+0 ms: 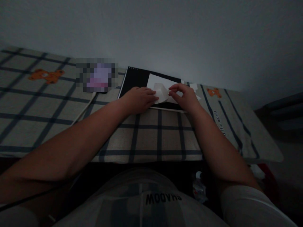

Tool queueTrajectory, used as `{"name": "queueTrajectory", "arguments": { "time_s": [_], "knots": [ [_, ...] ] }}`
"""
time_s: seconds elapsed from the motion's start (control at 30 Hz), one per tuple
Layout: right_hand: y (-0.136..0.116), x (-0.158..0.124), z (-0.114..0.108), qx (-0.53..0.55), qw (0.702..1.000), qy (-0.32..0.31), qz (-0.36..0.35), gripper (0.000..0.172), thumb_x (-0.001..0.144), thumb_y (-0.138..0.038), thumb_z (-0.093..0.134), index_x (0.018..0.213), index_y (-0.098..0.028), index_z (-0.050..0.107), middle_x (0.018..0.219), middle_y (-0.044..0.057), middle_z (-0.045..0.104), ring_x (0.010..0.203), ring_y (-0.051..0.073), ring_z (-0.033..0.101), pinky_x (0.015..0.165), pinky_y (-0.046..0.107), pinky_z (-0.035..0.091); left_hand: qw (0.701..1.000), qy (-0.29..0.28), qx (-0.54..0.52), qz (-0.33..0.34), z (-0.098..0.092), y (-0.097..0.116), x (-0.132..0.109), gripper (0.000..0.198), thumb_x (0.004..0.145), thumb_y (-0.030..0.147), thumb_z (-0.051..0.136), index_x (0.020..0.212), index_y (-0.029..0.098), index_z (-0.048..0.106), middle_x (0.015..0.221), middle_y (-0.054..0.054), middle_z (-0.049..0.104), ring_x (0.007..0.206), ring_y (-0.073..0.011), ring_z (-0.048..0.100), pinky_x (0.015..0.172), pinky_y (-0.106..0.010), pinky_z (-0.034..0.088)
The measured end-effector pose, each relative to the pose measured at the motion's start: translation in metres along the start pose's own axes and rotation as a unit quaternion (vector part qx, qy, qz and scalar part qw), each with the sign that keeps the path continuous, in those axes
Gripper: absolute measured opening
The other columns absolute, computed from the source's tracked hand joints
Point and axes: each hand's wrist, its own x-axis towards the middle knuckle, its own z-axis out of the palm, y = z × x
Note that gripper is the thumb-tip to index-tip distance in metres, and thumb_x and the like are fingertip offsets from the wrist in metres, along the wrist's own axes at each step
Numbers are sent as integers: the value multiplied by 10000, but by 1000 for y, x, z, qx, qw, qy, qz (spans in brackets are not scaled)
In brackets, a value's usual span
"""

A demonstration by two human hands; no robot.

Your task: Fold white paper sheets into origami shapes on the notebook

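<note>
A pale, folded or curved piece of paper point(161, 91) lies over a white sheet point(152, 81) on a dark, flat notebook-like board point(136, 78). My left hand point(142, 98) rests on the board from the left, its fingers stretched out with the tips on the piece's left edge. At the right edge of the piece, the thumb and index finger of my right hand point(184, 96) come together in a pinch. The exact grip there is small and dim. Part of the white sheet is hidden under the piece and my right hand.
The table has a checked cloth point(146, 135) with bear prints. To the left lies a blurred phone-like device point(100, 77) with a white cable point(82, 110). Small white paper scraps point(193, 86) lie right of the board. A wall stands behind; a bottle point(199, 186) is below the table edge.
</note>
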Motion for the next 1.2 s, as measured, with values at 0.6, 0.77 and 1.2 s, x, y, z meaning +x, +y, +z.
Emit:
{"name": "queueTrajectory", "arguments": {
  "time_s": [0.6, 0.77, 1.2],
  "knots": [
    [-5, -4, 4, -12, 995, -95, -40, 223, 1047, -406, 682, 1107, -312, 875, 1118, 55, 838, 1134, 294, 713, 1079, 550, 501, 999, -28, -23, 21, 2, -7, 2, 509, 1186, 425, 385, 1646, 295, 559, 1743, -48, 527, 1641, -258, 430, 1294, -443, 383],
    [-10, -5, 6, -21, 994, -92, -53, 219, 1037, -384, 690, 1120, -330, 886, 1134, 51, 822, 1145, 296, 691, 1073, 539, 481, 999, -19, -22, 36, 4, -9, 3, 510, 1185, 400, 397, 1646, 252, 556, 1733, -77, 537, 1641, -260, 440, 1315, -441, 372],
    [-10, -4, 9, -38, 992, -113, -50, 208, 1008, -404, 752, 1154, -351, 890, 1224, 74, 786, 1199, 329, 680, 1077, 577, 510, 999, -9, -48, 7, 4, -10, 1, 568, 1155, 416, 430, 1678, 204, 492, 1716, -120, 551, 1612, -258, 487, 1318, -425, 371]
  ]
}}
